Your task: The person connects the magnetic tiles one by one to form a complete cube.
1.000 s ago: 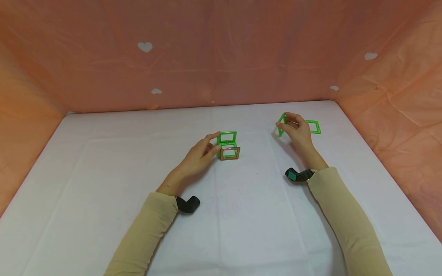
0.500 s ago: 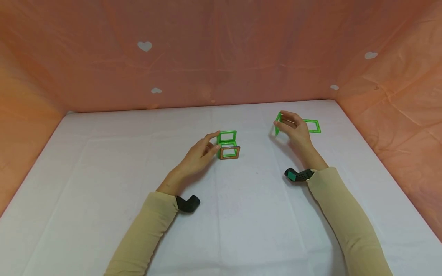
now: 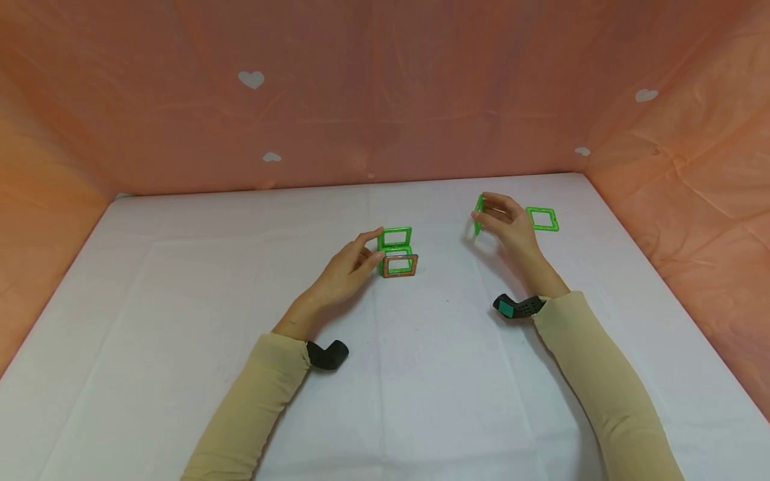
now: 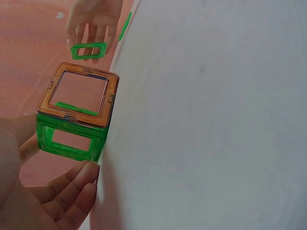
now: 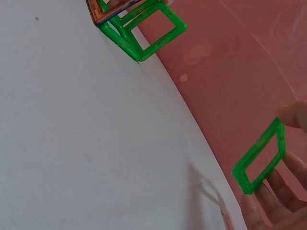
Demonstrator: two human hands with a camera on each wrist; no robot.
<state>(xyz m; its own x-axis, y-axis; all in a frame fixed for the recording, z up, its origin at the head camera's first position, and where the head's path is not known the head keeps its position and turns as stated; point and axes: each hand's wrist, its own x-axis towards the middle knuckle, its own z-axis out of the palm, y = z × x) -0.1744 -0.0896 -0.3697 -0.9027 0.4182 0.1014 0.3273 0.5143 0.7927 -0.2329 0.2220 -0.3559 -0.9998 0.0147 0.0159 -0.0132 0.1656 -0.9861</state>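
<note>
Green-and-brown box (image 3: 397, 250), gripped at nine o'clock by a half-closed left hand (image 3: 341, 268), seemingly for steadiness; green square (image 3: 479, 214), past the box's two o'clock, edge-pinched by the right hand (image 3: 511, 224), apparently keeping it upright; loose square (image 3: 545, 228), flat.

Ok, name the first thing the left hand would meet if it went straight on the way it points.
The box of green and orange frames, probably at once: the left hand is touching its left side, so no free way shows before it. Exact depth is hard to judge.
</note>
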